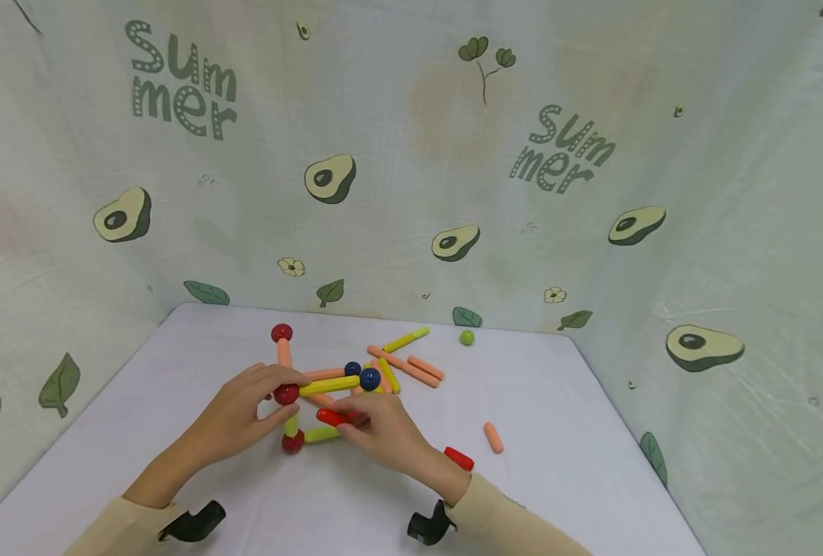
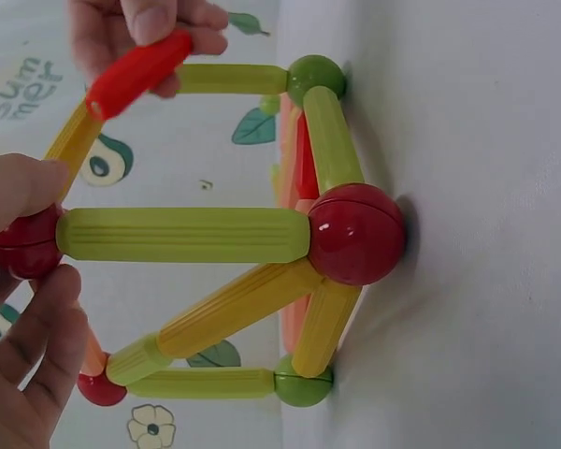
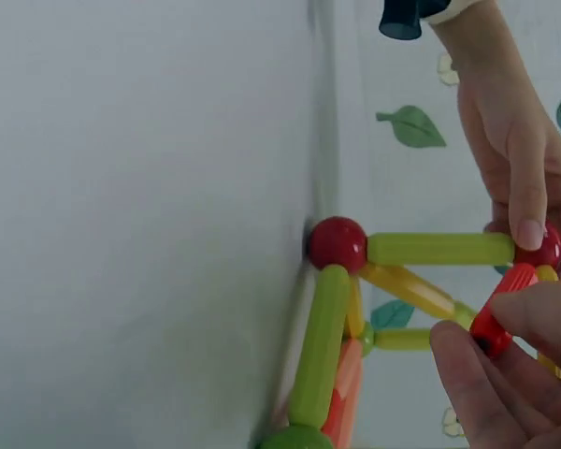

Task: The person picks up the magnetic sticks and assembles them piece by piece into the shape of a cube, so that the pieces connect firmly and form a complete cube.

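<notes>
A frame of ribbed rods and balls, from a magnetic building set, stands on the white table. My left hand (image 1: 241, 409) pinches the red ball (image 1: 287, 394) at its upper near corner. From that ball a yellow-green rod (image 2: 187, 234) drops to a lower red ball (image 2: 357, 234) on the table. A yellow rod (image 1: 330, 385) runs from the held ball to a dark blue ball (image 1: 370, 378). Just in front of this yellow rod, my right hand (image 1: 387, 432) holds a short red rod (image 3: 497, 318) between thumb and fingers. Its inner end is hidden by the fingers.
Behind the frame lie several loose orange and yellow rods (image 1: 425, 367). A small green ball (image 1: 467, 337) sits near the table's back edge. To the right are another red rod (image 1: 459, 459) and an orange rod (image 1: 493, 437). Printed cloth (image 1: 411, 193) hangs around the table.
</notes>
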Demonstrator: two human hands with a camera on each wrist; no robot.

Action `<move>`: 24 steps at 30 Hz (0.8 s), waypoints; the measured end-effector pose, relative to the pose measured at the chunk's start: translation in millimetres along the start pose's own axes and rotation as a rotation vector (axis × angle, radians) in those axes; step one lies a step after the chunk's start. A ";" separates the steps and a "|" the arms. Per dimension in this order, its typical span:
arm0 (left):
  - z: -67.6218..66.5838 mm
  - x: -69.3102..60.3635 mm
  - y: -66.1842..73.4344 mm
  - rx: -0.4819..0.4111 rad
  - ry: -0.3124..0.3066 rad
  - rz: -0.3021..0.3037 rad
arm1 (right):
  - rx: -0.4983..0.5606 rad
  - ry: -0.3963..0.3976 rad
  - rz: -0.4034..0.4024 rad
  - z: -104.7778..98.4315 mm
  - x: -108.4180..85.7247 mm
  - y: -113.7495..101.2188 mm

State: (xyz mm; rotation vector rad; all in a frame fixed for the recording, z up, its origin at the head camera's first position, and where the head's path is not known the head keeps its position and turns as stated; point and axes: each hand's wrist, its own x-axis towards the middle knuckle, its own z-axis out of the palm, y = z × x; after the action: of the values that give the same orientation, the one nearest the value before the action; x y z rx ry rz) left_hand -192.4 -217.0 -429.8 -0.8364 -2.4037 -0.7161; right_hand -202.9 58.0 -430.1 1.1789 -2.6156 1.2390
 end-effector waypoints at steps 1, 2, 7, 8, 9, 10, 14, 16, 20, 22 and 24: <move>0.0 0.3 -0.4 -0.003 0.002 0.007 | -0.001 0.011 -0.005 3.5 2.3 -0.8; 0.2 0.6 -0.8 -0.007 0.002 0.013 | 0.000 0.021 -0.010 6.9 4.4 -1.5; 0.3 1.0 -1.5 -0.028 0.001 0.029 | 0.014 0.091 -0.027 20.7 11.9 -2.7; 0.3 0.8 -1.5 -0.032 0.000 0.028 | 0.020 0.105 -0.026 22.7 12.9 -2.8; 0.3 0.6 -1.6 -0.038 -0.001 0.026 | 0.021 0.119 -0.025 24.4 13.8 -3.0; 0.3 0.3 -1.7 -0.043 -0.004 0.023 | 0.026 0.131 -0.022 25.9 14.5 -3.2; 1.0 -0.5 -2.8 -0.064 -0.014 0.007 | 0.040 0.150 -0.007 29.3 16.1 -4.9; 1.5 -0.8 -3.6 -0.074 -0.017 0.003 | 0.044 0.152 -0.005 30.5 16.5 -5.5; 1.9 -1.3 -4.1 -0.092 -0.014 -0.004 | 0.032 0.161 -0.019 32.7 17.5 -6.5; 1.9 -1.1 -3.8 -0.102 -0.016 -0.007 | 0.023 0.170 -0.029 33.5 18.0 -7.1; 1.9 -0.7 -3.0 -0.113 -0.020 -0.013 | 0.014 0.177 -0.037 34.0 18.3 -7.8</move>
State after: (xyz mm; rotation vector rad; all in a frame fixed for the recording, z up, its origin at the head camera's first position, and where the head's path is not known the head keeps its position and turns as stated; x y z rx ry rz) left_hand -194.4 -218.2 -432.6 -0.8781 -2.4066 -0.8596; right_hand -201.3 20.7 -442.6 1.0613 -2.4515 1.2924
